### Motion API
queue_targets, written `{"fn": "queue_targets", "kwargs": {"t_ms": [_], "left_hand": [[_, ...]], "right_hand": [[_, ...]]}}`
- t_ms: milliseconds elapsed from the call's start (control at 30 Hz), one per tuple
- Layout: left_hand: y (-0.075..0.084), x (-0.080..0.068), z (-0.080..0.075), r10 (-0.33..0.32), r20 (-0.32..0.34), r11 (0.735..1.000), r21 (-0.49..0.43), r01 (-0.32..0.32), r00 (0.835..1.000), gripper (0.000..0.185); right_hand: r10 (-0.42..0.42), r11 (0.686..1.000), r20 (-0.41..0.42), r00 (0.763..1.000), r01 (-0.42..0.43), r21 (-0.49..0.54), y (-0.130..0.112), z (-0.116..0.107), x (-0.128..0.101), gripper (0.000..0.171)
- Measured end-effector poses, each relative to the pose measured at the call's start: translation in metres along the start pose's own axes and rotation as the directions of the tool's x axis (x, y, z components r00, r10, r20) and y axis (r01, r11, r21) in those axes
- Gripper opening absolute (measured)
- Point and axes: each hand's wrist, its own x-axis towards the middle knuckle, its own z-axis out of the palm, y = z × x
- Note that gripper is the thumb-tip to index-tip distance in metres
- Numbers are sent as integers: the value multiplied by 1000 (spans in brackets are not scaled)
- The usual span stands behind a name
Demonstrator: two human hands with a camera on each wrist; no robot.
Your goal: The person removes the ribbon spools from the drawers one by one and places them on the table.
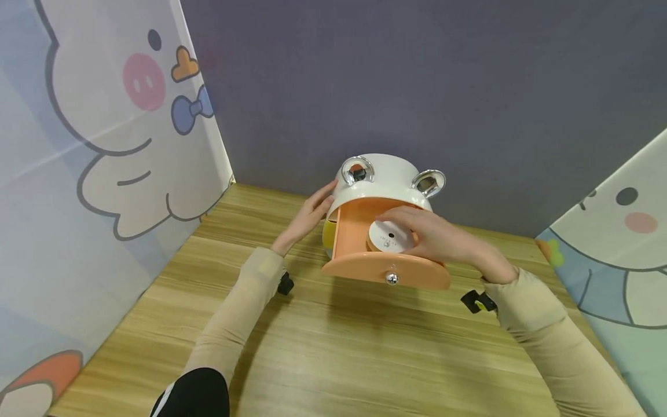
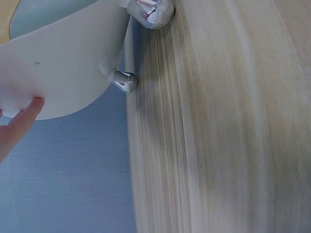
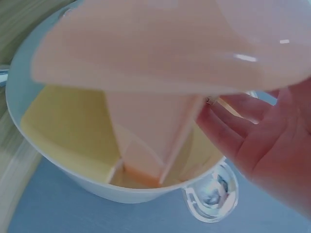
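Where the left edge begins, a cartoon panel [image 1: 104, 168] with a pink-nosed animal stands beside the wooden tabletop [image 1: 312, 353]. A piece of black cloth [image 1: 195, 394] with a white stripe shows at the bottom edge, next to the beige left sleeve [image 1: 224, 330]. A small black gadget [image 1: 285, 284] sits by the left cuff. The left hand [image 1: 307, 215] has its grip apart, the fingers nearly straight and resting against the left side of a white rounded box [image 1: 385, 165]. From the left wrist, a fingertip touches the box's outer wall, and silver feet [image 2: 125, 81] show beneath it.

The box carries two shiny round ears, the left ear [image 1: 358, 170] and the right ear [image 1: 429, 183]. Between the hands, an orange drawer [image 1: 354, 265] stands out from the box, with a silver knob [image 1: 392, 278] on its front. A white disc [image 1: 388, 234] with a dark hole in its middle is in the drawer. The right hand [image 1: 438, 234] has its grip clamped on the disc, fingertips at the far edge and thumb at the near right. Farther right come another black gadget [image 1: 476, 301], the beige right sleeve [image 1: 552, 330] and a second cartoon panel [image 1: 620, 260].
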Motion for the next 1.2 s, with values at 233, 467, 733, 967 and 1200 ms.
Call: {"fn": "queue_targets", "kwargs": {"t_ms": [233, 467, 733, 967, 1200], "left_hand": [[4, -2, 0, -12, -12, 1000, 4, 12, 1000, 50], [0, -3, 1, -16, -15, 1000, -12, 16, 1000, 50], [9, -4, 0, -32, -3, 999, -30, 31, 999, 51], [30, -12, 0, -53, 9, 998, -32, 53, 999, 52], [33, -12, 1, -53, 13, 997, -53, 53, 999, 52]], "right_hand": [[-13, 1000, -14, 1000, 13, -11, -5, -9, -2, 59], [-29, 999, -40, 999, 29, -18, -10, -21, -10, 61], [18, 998, -138, 990, -27, -65, -12, -38, -27, 75], [86, 994, -221, 972, -97, -40, -3, -48, -53, 79], [230, 968, -285, 931, -248, -30, 11, -47, -92, 80]]}}
